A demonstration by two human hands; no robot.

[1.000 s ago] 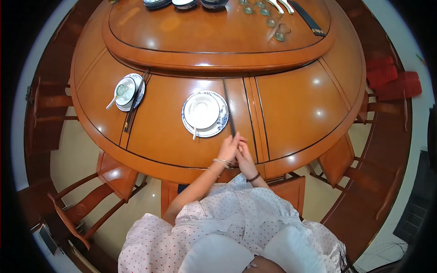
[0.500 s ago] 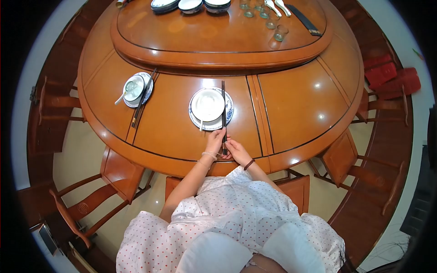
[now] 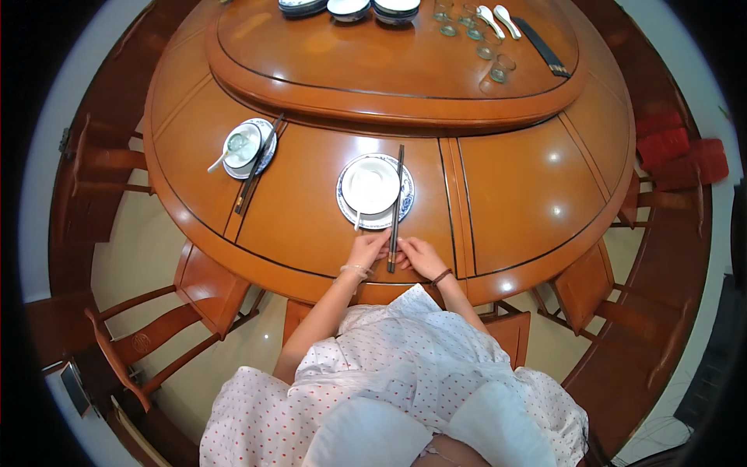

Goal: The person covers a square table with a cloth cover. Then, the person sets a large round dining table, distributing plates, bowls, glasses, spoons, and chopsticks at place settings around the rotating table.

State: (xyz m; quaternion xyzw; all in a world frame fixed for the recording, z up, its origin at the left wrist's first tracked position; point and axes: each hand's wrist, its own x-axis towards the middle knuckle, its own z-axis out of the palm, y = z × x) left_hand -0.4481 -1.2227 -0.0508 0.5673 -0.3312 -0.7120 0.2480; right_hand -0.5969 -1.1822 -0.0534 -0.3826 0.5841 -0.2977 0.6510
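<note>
A pair of dark chopsticks [image 3: 397,198] lies along the right side of a blue-and-white plate [image 3: 409,198], the lower ends pointing toward me. My left hand [image 3: 368,251] is at the chopsticks' lower part from the left, its fingers bent against them. From the right, my right hand [image 3: 420,258] pinches near the same end; its fingertips are partly hidden. On the plate sits a white bowl [image 3: 370,185], and a white spoon handle [image 3: 357,221] sticks out at its lower left. Both hands are just below the plate, close to the table edge.
To the left stand another plate [image 3: 268,158], bowl, spoon [image 3: 218,162] and chopsticks [image 3: 250,187]. The raised turntable [image 3: 373,78] carries stacked dishes [image 3: 348,9], several glasses [image 3: 486,50], white spoons [image 3: 507,23] and dark chopsticks [image 3: 541,47]. Wooden chairs [image 3: 210,284] surround the round table.
The whole view has shifted, so the table things appear further right. The chopsticks now slant slightly, their far ends leaning right. My hands have parted a little around the lower ends.
</note>
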